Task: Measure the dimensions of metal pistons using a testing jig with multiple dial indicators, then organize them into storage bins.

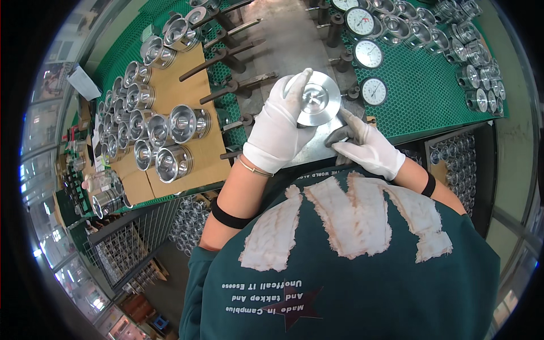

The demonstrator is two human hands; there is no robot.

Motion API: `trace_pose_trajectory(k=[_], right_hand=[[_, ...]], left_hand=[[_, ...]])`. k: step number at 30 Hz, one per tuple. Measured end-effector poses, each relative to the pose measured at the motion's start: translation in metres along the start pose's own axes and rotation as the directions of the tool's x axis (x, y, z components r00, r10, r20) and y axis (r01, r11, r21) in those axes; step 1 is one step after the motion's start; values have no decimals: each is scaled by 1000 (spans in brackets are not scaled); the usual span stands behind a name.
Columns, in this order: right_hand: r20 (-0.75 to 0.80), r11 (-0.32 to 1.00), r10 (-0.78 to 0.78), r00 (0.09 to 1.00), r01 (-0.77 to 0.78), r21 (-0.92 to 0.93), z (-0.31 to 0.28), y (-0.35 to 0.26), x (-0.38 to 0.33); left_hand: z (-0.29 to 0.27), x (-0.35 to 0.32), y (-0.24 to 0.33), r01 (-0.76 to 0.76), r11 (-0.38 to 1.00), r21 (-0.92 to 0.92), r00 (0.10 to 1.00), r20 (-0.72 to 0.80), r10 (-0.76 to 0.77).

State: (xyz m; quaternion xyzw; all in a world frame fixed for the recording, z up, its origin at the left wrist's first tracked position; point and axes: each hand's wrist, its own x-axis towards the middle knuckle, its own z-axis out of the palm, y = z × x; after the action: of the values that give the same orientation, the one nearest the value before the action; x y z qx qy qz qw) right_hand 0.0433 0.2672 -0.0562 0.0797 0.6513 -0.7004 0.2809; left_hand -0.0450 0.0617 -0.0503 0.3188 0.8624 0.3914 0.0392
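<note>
Piston (317, 97), a round shiny metal one with its flat crown turned up toward the camera, sits over the near edge of the bench (283, 39), grasped by the left hand (279, 129). That hand wears a white glove; its fingers curl around the piston's left rim, with one finger stretched up along the edge. The right hand (368, 148), also in a white glove, lies just below and right of the piston, its fingertips touching the lower rim; whether it truly grips is hard to tell. Left of the hands, on a brown board (175, 90) along the bench's left side, stand rows of finished pistons (170, 130), open ends facing up. Beyond the held piston, a rack of dark metal pins (226, 56) runs across the middle of the bench. Farther right, three round dial gauges (368, 54) stand on the green mat (419, 90), and more pistons (464, 51) crowd the far right corner.
</note>
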Motion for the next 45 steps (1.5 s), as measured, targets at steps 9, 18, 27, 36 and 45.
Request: trace_pose_trajectory(k=[9, 18, 27, 36, 45], right_hand=[[-4, 999, -9, 1000, 8, -39, -3, -1, 2], [-3, 998, -38, 999, 37, -57, -3, 7, 6], [27, 976, -101, 994, 105, -191, -11, -1, -1], [-433, 850, -135, 891, 329, 411, -113, -35, -39], [-846, 962, 111, 521, 158, 224, -359, 41, -6]], left_hand=[[2, 4, -1, -28, 1000, 11, 999, -21, 28], [1, 2, 0, -10, 999, 35, 1000, -27, 11], [1, -1, 11, -29, 999, 35, 992, -124, 33], [-48, -21, 60, 340, 888, -310, 920, -86, -383], [-124, -145, -68, 737, 440, 514, 668, -455, -589]])
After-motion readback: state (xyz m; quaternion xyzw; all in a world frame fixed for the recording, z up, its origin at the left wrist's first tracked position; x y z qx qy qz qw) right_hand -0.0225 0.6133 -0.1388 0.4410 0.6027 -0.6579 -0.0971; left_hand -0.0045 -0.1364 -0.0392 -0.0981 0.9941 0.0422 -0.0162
